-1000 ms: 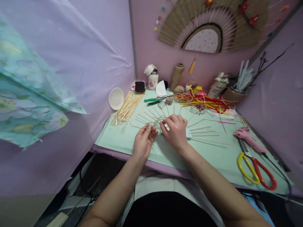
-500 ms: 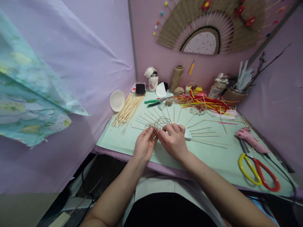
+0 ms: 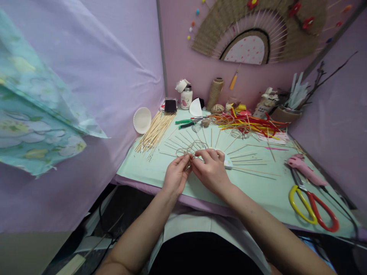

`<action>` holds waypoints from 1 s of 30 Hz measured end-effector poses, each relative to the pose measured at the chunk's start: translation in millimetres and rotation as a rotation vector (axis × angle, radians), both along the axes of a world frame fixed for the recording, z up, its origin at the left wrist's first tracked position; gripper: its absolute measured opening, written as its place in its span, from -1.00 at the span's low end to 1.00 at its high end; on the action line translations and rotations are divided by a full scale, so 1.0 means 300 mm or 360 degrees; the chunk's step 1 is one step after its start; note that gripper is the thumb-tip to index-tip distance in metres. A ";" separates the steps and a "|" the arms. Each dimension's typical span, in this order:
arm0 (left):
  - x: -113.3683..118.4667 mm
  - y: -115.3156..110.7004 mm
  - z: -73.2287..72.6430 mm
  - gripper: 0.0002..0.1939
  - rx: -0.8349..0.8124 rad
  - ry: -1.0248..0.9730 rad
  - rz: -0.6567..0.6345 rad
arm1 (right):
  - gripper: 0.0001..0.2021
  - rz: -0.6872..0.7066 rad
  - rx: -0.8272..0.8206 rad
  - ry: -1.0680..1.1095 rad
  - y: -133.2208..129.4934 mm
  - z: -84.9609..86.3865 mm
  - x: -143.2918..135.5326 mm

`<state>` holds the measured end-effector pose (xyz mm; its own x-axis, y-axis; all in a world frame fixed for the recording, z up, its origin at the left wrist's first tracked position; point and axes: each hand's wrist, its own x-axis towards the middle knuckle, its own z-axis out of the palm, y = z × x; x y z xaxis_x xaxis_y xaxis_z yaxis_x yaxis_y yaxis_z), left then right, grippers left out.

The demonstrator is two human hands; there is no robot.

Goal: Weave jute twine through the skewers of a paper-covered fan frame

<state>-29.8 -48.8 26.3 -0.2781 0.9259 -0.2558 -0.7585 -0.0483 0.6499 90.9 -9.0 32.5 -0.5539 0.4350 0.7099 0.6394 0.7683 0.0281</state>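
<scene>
My left hand (image 3: 177,173) pinches thin brown twine (image 3: 197,144) between thumb and fingers. Close against its fingertips, my right hand (image 3: 210,168) also grips the twine, with its fingers bent. Loose loops of the twine lie just beyond both hands. Thin sticks (image 3: 249,160) spread out like a fan on the table around a pale patterned half-round piece (image 3: 228,162), which my right hand partly covers. The exact spot where the fingers meet the twine is small and partly hidden.
Bamboo sticks (image 3: 157,131) lie at the left of the table (image 3: 155,172), near green-handled pliers (image 3: 183,122). Red and yellow strips (image 3: 252,124) lie at the back right. Large scissors (image 3: 304,194) and a pink glue gun (image 3: 306,170) are at the right.
My two hands have shifted very slightly, and their fingertips are closer together on the twine. The camera view has tilted a little.
</scene>
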 end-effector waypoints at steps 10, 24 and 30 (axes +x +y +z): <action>-0.030 -0.016 0.094 -0.82 0.0327 0.0066 0.0337 | -0.96 -0.0193 -0.0220 0.0073 0.048 0.010 0.062; -0.049 0.003 0.079 -0.87 0.0204 -0.0032 0.0332 | -0.71 -0.0745 -0.0837 0.0034 -0.005 0.024 0.714; -0.042 0.013 0.083 -0.89 0.0227 0.0037 0.0369 | -0.72 -0.1420 -0.1290 -0.0416 -0.065 -0.013 0.957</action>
<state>-42.4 -44.9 51.2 -0.4911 0.8630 -0.1185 -0.7013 -0.3110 0.6414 378.0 -28.5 28.5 0.0780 0.9965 -0.0285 0.9957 -0.0792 -0.0471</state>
